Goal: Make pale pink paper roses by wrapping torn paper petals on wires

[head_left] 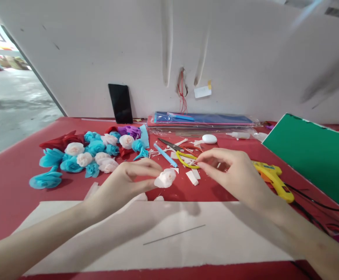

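My left hand [128, 177] pinches a pale pink paper rose [166, 178] between thumb and fingers, above the table's middle. The thumb and forefinger of my right hand [230, 169] come together beside the yellow handle of the scissors [182, 160]. Whether they touch the handle or hold a small scrap, I cannot tell. The scissors lie with their dark blades pointing up and left, among white paper scraps [192, 177]. Below both hands, a thin dark wire [174, 235] rests on a large white sheet [230, 241].
Several blue, pink, red and purple paper flowers [95, 147] are heaped at left. A blue stick-like tool [166, 154] and white oval object [209, 139] lie near the scissors. At right are a yellow glue gun [274, 181] with its cable and a green board [315, 159]. A black phone [120, 104] leans against the wall.
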The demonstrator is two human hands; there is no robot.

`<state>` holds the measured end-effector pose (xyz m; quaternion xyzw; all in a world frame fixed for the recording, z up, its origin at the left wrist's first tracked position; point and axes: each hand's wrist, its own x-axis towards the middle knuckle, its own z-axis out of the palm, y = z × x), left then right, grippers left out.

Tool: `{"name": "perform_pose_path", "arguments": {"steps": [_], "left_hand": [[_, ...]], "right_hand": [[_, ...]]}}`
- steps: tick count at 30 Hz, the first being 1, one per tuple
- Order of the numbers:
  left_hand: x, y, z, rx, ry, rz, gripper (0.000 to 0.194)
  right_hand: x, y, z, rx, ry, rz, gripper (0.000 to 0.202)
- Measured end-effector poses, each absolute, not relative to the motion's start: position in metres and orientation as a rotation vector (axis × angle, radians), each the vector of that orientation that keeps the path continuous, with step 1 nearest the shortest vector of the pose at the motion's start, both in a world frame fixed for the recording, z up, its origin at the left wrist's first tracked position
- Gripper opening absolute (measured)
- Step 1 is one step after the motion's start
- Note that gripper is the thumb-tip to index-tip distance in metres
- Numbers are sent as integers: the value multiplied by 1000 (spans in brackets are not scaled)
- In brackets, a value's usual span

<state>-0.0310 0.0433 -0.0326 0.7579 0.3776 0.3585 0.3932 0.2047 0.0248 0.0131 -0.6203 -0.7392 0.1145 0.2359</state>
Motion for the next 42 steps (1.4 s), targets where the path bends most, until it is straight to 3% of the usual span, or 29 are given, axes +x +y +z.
{"name": "perform_pose_path", "arguments": {"steps": [6, 11, 20, 42], "left_hand": [[2, 36, -15, 1625, 705, 1030, 19], [14, 33, -19, 1409, 557, 1032, 21], [18, 19, -15, 1150, 433, 960, 16], [17, 24, -9, 1114, 613, 840, 15]], "right_hand": [[189, 1, 9, -1109, -1681, 706, 10], [184, -9, 10, -1084, -1471, 927, 16], [181, -11, 3, -1048, -1140, 1306, 6], [178, -6, 3, -838, -841, 1711, 10]]}}
